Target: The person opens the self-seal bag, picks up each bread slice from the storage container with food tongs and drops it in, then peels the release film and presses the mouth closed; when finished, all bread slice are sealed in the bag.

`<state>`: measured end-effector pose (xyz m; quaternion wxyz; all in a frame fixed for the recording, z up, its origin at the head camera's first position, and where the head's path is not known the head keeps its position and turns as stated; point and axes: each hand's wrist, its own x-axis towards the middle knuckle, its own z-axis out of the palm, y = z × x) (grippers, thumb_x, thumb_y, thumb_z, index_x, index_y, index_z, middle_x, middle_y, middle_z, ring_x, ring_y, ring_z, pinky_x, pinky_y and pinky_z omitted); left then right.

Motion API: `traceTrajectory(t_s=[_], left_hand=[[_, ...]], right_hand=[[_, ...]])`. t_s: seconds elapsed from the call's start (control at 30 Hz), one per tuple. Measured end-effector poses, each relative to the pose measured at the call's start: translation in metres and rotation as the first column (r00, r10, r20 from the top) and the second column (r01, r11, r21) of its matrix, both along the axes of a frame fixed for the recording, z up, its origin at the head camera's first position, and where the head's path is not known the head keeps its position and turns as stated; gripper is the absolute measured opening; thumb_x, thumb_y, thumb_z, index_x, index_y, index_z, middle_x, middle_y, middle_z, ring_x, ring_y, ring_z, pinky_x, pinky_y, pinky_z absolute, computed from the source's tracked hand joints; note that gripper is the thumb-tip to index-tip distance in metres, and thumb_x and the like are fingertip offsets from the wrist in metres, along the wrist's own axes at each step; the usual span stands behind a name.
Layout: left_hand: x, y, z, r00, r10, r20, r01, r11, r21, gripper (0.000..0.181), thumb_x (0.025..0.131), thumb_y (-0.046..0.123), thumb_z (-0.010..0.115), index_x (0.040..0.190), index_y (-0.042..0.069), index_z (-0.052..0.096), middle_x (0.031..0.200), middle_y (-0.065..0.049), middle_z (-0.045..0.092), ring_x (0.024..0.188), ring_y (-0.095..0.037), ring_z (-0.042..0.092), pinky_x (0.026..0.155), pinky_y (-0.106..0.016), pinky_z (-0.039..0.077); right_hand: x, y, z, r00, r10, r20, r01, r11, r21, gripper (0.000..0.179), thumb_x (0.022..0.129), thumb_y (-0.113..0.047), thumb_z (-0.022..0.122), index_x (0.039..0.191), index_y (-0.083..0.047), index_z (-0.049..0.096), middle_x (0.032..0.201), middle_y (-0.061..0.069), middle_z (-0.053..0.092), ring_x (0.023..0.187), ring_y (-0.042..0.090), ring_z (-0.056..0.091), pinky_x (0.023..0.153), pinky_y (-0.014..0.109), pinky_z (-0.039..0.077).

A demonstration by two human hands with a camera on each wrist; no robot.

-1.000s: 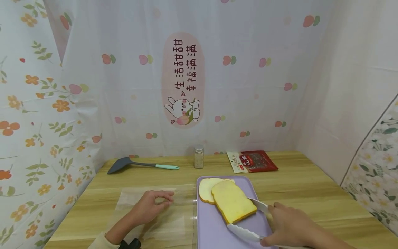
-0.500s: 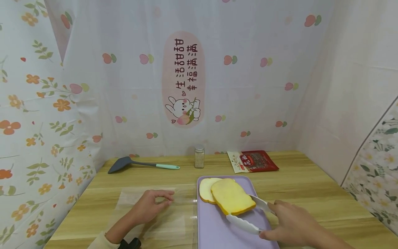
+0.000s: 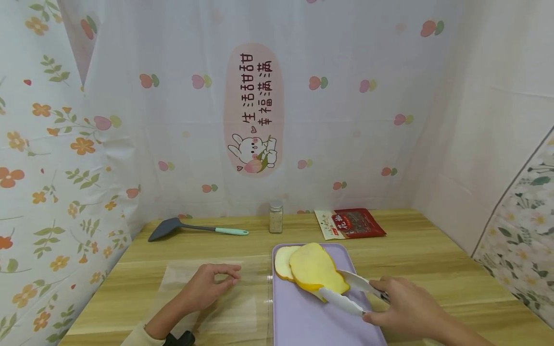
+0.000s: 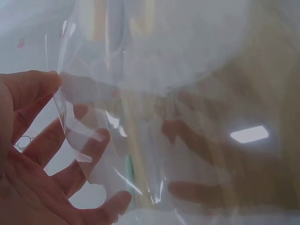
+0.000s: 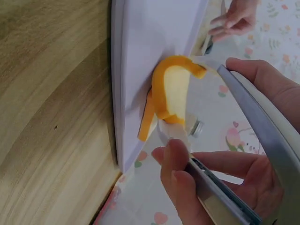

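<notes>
My right hand [image 3: 404, 307] grips white-tipped tongs [image 3: 346, 303], whose two arms squeeze the near end of a yellow bread slice [image 3: 313, 266]. That slice bends into a curve, plain in the right wrist view as an arched slice with an orange crust [image 5: 161, 86]. Beneath and to its left, a second bread slice [image 3: 283, 262] lies on the lilac tray [image 3: 298, 322]. Left of the tray, my left hand [image 3: 212, 288] pinches the edge of a clear plastic film [image 4: 145, 108] between thumb and finger. Whether the film is a bag or a sheet, I cannot tell.
Along the back of the wooden table [image 3: 402, 259] lie a spatula [image 3: 195, 227] with a mint handle and a red spice packet [image 3: 352, 223]. A small glass jar [image 3: 275, 218] stands between them. Patterned curtains [image 3: 346, 120] hang behind and at both sides.
The tongs' arms have come closer together on the bread slice, which has gone from flat to bent. My left hand stays in place with the film.
</notes>
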<state>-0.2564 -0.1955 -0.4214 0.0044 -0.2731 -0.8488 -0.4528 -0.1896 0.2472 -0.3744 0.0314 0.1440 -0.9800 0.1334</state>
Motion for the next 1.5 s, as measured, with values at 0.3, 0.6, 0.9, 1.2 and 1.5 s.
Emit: traceTrajectory(t_s=[0.3, 0.6, 0.9, 1.2, 1.5], left_hand=[[0.002, 0.000, 0.001, 1.000, 0.024, 0.006, -0.024, 0.999, -0.026, 0.013, 0.096, 0.020, 0.067, 0.100, 0.011, 0.076, 0.126, -0.017, 0.066, 0.122, -0.042, 0.057, 0.094, -0.057, 0.049], [0.001, -0.001, -0.001, 1.000, 0.016, 0.016, -0.016, 1.000, -0.021, 0.014, 0.096, 0.021, 0.067, 0.100, 0.011, 0.076, 0.127, -0.017, 0.066, 0.121, -0.041, 0.057, 0.092, -0.053, 0.051], [0.001, -0.002, 0.002, 1.000, 0.019, -0.006, -0.019, 1.000, -0.003, 0.015, 0.097, 0.022, 0.066, 0.101, 0.012, 0.077, 0.127, -0.016, 0.066, 0.121, -0.039, 0.059, 0.091, -0.051, 0.052], [0.001, -0.002, 0.003, 0.996, 0.079, -0.036, -0.078, 0.997, 0.028, 0.013, 0.095, 0.018, 0.067, 0.101, 0.010, 0.077, 0.126, -0.015, 0.067, 0.117, -0.037, 0.061, 0.092, -0.053, 0.051], [0.000, -0.004, 0.001, 0.994, 0.113, -0.002, -0.112, 0.992, 0.064, 0.018, 0.095, 0.024, 0.067, 0.102, 0.010, 0.077, 0.126, -0.010, 0.067, 0.125, -0.041, 0.055, 0.093, -0.077, 0.035]], right_hand=[[-0.010, 0.004, 0.006, 0.996, 0.045, 0.077, -0.037, 0.994, -0.100, 0.069, 0.066, -0.047, 0.088, 0.113, 0.001, 0.072, 0.088, -0.003, 0.068, 0.063, 0.006, 0.047, 0.050, 0.022, 0.038], [-0.026, 0.020, 0.004, 0.955, 0.273, 0.112, -0.229, 0.925, -0.304, 0.043, 0.082, -0.032, 0.081, 0.107, 0.001, 0.074, 0.078, -0.013, 0.064, 0.065, 0.001, 0.050, 0.052, 0.021, 0.041], [-0.031, 0.024, 0.009, 0.922, 0.381, 0.075, -0.315, 0.847, -0.429, 0.033, 0.084, -0.019, 0.079, 0.108, 0.002, 0.074, 0.080, -0.012, 0.065, 0.072, -0.001, 0.053, 0.054, 0.020, 0.043], [-0.027, 0.017, 0.025, 0.897, 0.418, 0.141, -0.296, 0.808, -0.510, 0.036, 0.086, -0.015, 0.077, 0.113, 0.008, 0.070, 0.092, 0.000, 0.072, 0.078, 0.001, 0.059, 0.056, 0.024, 0.053], [-0.033, 0.005, 0.029, 0.808, 0.532, 0.254, -0.326, 0.763, -0.558, 0.032, 0.087, -0.013, 0.075, 0.113, 0.004, 0.072, 0.099, 0.000, 0.074, 0.079, 0.004, 0.061, 0.057, 0.024, 0.053]])
